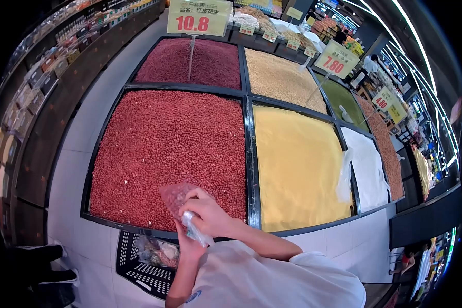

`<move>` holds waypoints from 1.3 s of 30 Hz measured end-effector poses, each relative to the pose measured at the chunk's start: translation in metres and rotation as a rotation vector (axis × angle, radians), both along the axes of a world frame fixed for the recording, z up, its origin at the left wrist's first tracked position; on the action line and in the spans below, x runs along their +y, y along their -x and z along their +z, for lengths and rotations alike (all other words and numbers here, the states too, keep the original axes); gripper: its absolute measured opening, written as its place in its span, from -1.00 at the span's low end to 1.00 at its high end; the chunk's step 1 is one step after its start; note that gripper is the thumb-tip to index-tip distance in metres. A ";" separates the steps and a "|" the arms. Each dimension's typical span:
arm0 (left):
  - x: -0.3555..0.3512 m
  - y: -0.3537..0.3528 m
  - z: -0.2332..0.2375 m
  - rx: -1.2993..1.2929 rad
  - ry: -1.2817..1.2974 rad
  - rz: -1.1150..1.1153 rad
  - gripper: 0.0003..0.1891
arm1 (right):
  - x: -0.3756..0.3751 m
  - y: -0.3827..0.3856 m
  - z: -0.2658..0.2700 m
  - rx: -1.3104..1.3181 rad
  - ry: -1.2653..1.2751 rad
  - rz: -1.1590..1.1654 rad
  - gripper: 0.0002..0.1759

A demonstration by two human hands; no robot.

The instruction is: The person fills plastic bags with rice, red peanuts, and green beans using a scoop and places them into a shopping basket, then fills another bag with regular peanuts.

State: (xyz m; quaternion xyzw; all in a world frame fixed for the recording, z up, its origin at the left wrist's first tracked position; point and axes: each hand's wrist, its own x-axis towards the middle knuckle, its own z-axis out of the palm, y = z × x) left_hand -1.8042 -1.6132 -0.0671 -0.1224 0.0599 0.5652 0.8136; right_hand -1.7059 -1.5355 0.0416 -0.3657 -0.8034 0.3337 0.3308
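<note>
A see-through plastic bag (172, 199) with reddish contents is held over the front of the bin of red-skinned peanuts (169, 138). My right hand (206, 211) is closed around the bag's gathered neck, knuckles up. Just below and nearer to me, my left hand (189, 247) grips the same twisted plastic, its fingers partly hidden behind it. The loose white end of the bag (196, 231) hangs between my two hands toward my shirt.
A black basket (133, 267) holding bagged goods stands on the floor at lower left. Right of the peanuts lies a bin of yellow grain (297, 164). A price sign (197, 19) rises behind. Someone's dark shoes (61, 274) show at left.
</note>
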 end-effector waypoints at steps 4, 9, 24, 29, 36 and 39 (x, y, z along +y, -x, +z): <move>0.007 0.002 -0.010 0.055 0.115 0.062 -0.31 | -0.011 -0.010 0.016 -0.095 -0.085 0.109 -0.74; -0.010 0.016 0.003 -0.031 -0.080 0.170 -0.37 | -0.031 0.005 0.013 -0.238 0.052 -0.032 -0.77; -0.154 0.102 -0.055 0.466 0.080 0.614 0.01 | -0.073 0.099 -0.113 -0.271 0.373 0.377 -0.79; -0.173 0.116 -0.058 0.696 0.322 0.859 -0.08 | -0.098 0.136 -0.155 0.005 0.678 0.517 -0.68; -0.219 0.146 -0.220 1.854 0.915 -0.407 -0.44 | -0.095 0.142 -0.204 -0.508 0.348 0.697 -0.61; -0.236 0.118 -0.220 1.894 0.450 -0.446 -0.45 | -0.083 0.094 -0.180 -0.446 0.678 0.684 -0.63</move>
